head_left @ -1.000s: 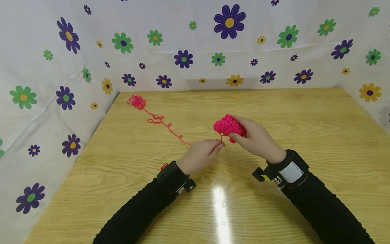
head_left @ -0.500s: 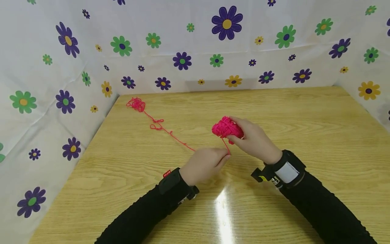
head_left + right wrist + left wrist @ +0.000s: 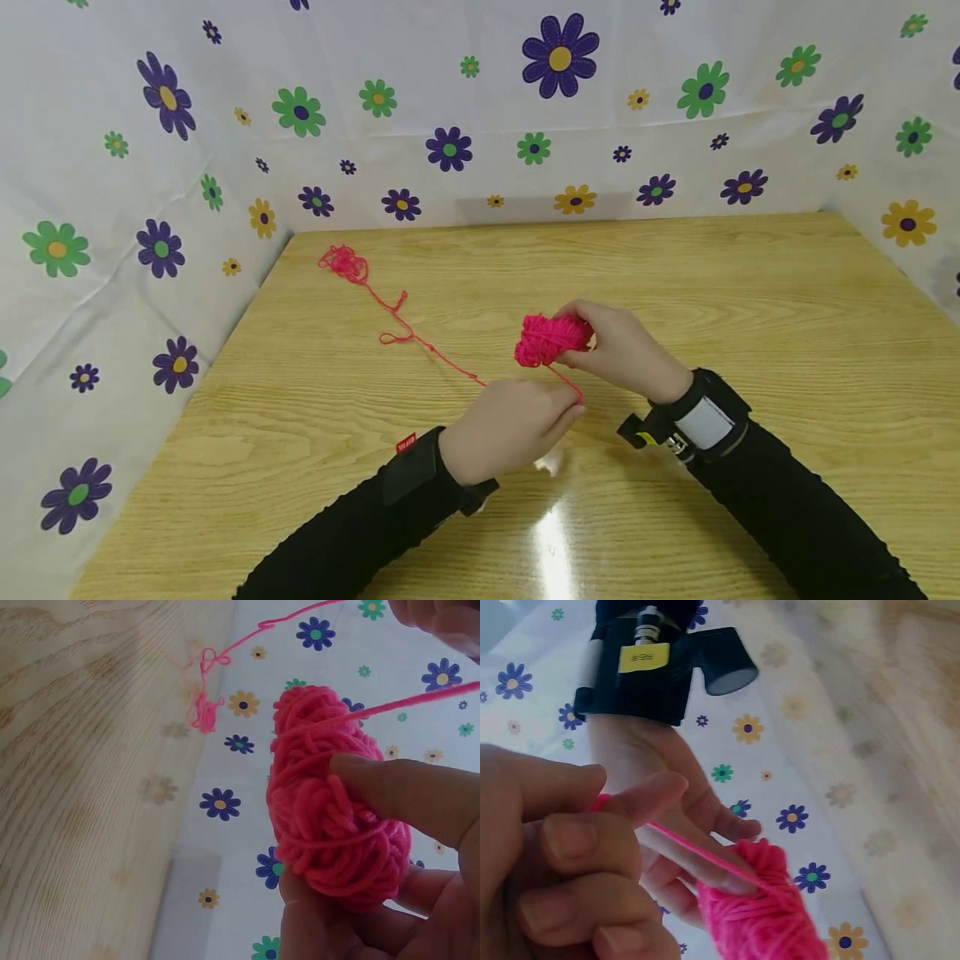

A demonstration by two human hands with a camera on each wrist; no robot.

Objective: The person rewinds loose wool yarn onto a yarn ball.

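Observation:
A pink ball of yarn (image 3: pixel 551 339) is held above the table by my right hand (image 3: pixel 622 350), its thumb on one side and fingers round the other in the right wrist view. From the ball (image 3: pixel 330 802) a taut strand (image 3: pixel 705 855) runs to my left hand (image 3: pixel 517 425), which pinches it between thumb and forefinger, the other fingers curled in. Behind the left hand the same strand (image 3: pixel 442 357) trails away across the table, with small loops in it, to a loose tangle of pink yarn (image 3: pixel 345 263) at the far left.
The wooden table (image 3: pixel 712 283) spreads out under both hands. A white cloth with printed flowers (image 3: pixel 450 100) hangs along its back and sides. Each wrist wears a black strap with a small camera (image 3: pixel 637 430).
My left hand has moved toward me and to the right, drawing the strand along. The right hand has turned the yarn ball and lowered it slightly. The loose tangle has shifted a little toward me.

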